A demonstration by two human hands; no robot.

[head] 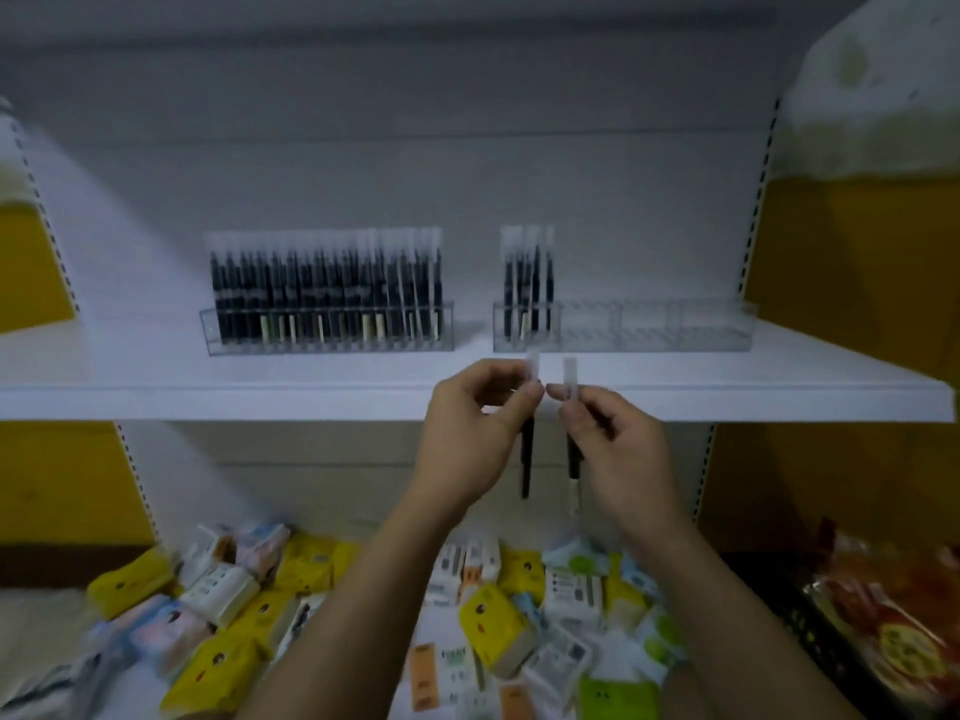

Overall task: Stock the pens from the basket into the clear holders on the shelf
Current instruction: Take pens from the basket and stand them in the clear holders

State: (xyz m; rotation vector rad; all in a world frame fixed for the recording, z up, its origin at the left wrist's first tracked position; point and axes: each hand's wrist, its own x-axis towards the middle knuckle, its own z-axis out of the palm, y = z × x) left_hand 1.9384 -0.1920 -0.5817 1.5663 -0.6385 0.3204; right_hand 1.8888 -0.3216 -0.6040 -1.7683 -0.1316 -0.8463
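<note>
My left hand [470, 433] grips a black pen [527, 459] with a clear cap, held upright just below the front edge of the white shelf [208, 392]. My right hand [608, 439] holds a second black pen [572, 454] the same way, a little to the right. On the shelf, the left clear holder [327, 330] is packed with several upright black pens. The right clear holder [623, 330] has a few pens at its left end and stands bare across the rest. No basket is in view.
Below the shelf lies a pile of small yellow, white and blue packets [363, 605]. A black wire basket with red snack bags [883, 631] sits at the lower right. Yellow side panels [857, 267] flank the shelf bay.
</note>
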